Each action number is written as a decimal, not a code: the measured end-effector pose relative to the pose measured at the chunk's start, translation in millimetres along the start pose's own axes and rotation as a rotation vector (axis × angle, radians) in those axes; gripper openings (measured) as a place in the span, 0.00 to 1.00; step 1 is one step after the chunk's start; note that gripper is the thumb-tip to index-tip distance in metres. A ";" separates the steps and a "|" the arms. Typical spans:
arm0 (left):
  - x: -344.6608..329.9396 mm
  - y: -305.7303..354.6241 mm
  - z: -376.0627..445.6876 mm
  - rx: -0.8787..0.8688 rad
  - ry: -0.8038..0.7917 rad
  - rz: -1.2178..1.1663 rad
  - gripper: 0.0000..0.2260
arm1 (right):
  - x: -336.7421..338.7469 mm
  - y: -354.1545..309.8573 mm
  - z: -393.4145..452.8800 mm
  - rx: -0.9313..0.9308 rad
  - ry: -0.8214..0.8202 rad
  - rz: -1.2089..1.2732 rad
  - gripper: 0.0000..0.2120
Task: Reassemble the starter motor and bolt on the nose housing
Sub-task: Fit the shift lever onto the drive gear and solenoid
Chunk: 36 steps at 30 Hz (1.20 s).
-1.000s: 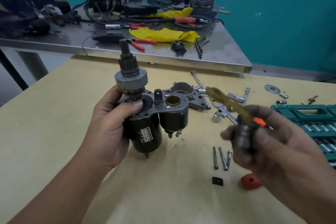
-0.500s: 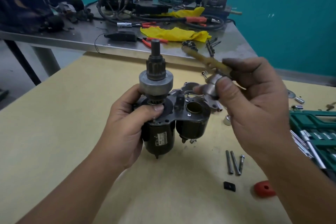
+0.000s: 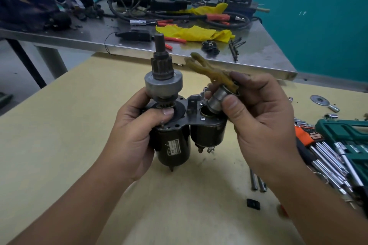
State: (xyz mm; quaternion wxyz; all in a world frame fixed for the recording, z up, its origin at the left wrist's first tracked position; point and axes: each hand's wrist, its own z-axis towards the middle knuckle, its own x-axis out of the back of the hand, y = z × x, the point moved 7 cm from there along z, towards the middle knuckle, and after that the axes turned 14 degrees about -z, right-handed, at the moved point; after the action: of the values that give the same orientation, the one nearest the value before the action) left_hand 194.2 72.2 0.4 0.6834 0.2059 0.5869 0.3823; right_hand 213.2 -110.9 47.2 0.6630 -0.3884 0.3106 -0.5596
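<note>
The left hand point(image 3: 137, 131) is gripping the dark cylindrical starter motor point(image 3: 172, 145) upright above the tan surface point(image 3: 59, 135), while the right hand point(image 3: 256, 123) is pinching a silver plunger with its yellowish forked lever point(image 3: 217, 93) at the solenoid's brass-rimmed opening point(image 3: 206, 113).

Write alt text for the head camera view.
A left hand grips a dark cylindrical starter motor upright while the right hand lowers a silver plunger with yellowish plastic fork lever toward its brass-rimmed solenoid bore.
</note>
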 end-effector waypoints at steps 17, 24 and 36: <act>1.1 0.6 0.0 0.007 0.003 0.004 0.19 | -9.5 -5.1 2.8 0.147 -0.113 -0.294 0.16; -1.8 -0.7 -1.4 0.003 -0.038 0.015 0.19 | -18.6 -2.6 -2.2 0.054 0.005 -0.189 0.11; 7.9 -0.2 1.6 0.025 0.031 -0.038 0.17 | -25.0 -0.7 -2.5 -0.002 0.162 -0.171 0.06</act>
State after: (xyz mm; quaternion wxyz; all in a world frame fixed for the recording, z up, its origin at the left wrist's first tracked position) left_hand 196.0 78.4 -4.5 0.6788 0.1975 0.6059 0.3649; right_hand 206.3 -86.8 46.0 0.5851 -0.3677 0.3293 -0.6435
